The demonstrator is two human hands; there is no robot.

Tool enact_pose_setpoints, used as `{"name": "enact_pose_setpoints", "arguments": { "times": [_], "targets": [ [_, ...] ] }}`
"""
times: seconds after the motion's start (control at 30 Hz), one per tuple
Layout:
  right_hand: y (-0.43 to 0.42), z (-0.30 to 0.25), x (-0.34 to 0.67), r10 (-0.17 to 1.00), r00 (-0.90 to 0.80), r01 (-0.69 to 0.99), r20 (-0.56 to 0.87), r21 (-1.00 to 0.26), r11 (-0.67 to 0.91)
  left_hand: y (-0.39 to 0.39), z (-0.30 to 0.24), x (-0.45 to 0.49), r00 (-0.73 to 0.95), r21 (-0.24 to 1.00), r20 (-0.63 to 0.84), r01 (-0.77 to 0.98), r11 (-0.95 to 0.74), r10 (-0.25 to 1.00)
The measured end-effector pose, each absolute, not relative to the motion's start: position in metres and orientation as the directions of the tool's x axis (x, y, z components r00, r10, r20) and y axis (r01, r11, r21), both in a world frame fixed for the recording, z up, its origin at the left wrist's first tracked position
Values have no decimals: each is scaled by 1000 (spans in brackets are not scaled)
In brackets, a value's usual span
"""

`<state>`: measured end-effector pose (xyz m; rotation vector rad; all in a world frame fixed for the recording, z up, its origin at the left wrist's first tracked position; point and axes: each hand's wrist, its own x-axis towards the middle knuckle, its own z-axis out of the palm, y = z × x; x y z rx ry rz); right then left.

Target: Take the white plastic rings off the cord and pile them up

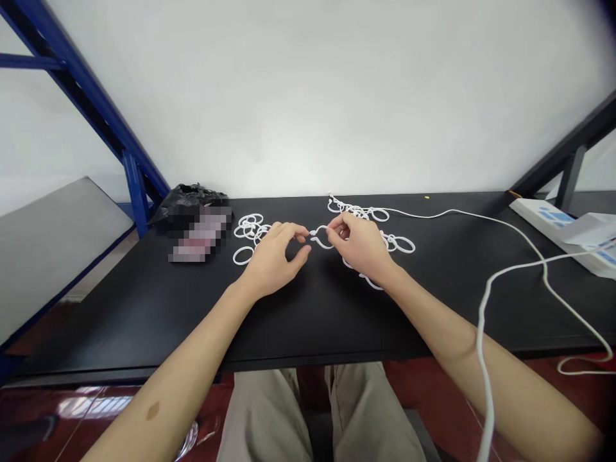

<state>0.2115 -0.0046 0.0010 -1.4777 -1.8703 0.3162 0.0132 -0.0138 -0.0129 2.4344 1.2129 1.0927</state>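
Observation:
Between my hands is a white plastic ring (pixel 323 244), held just above the black table, with a gap between its two ends facing left. My right hand (pixel 359 244) pinches its right side between thumb and fingers. Close to the gap, my left hand (pixel 276 256) has its thumb and index finger apart; the index fingertip is at or almost touching one ring end. Beside the left hand lies a loose group of white rings (pixel 243 255). More white rings (pixel 403 244) lie around and behind the right hand, which partly covers them.
A black plastic bag (pixel 190 192) and a blurred-out flat object (pixel 202 237) lie at the back left. A white cable (pixel 486 308) loops over my right forearm. Papers or a white box (pixel 558 221) sit at the right. Blue frame bars (pixel 96 96) rise at the left.

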Motion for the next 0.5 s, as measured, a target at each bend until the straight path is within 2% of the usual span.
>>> {"name": "enact_pose_setpoints", "arguments": {
  "times": [0.33, 0.5],
  "targets": [
    [-8, 0, 207, 929, -148, 734, 339, -592, 333, -10, -14, 13, 324, 485, 585, 594, -641, 743],
    [-7, -4, 206, 856, -227, 760, 464, -464, 454, -9, -14, 12, 317, 483, 571, 615, -623, 757]
  ]
}}
